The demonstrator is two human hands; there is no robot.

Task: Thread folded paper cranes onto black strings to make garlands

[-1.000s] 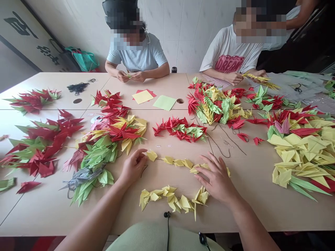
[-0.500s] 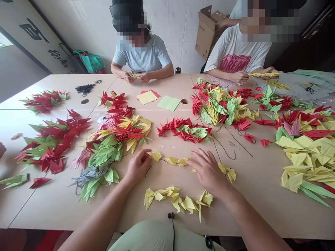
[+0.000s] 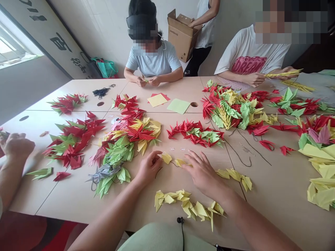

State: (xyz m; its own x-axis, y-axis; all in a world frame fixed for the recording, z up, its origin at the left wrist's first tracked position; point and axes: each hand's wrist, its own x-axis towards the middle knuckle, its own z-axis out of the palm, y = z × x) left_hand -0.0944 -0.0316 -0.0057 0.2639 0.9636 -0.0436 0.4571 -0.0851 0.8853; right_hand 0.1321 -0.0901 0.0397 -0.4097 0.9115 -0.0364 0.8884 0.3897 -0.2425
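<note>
My left hand (image 3: 150, 169) is closed in a pinch on the end of a thin dark cord; a short tail of it hangs below the fingers. Yellow folded paper pieces (image 3: 166, 158) are strung along this cord to the right. Over the string lies my right hand (image 3: 205, 174), palm down with fingers spread, its fingertips at the yellow pieces and hiding part of the string. More yellow pieces (image 3: 235, 175) come out beyond that hand. Nearer to me rests a second yellow string of folded paper (image 3: 187, 204), touched by neither hand.
A red and green paper string (image 3: 195, 132) lies ahead. Paper heaps flank it: a mixed heap (image 3: 115, 150) on the left, another (image 3: 232, 104) on the right. Loose dark cords (image 3: 243, 150) lie at right. Across sit two people; a co-worker's hand (image 3: 18, 144) is at far left.
The view has swung left, bringing in the co-worker's arm and more of the cardboard box. My right hand has slid slightly left along the yellow string; my left hand keeps its pinch.
</note>
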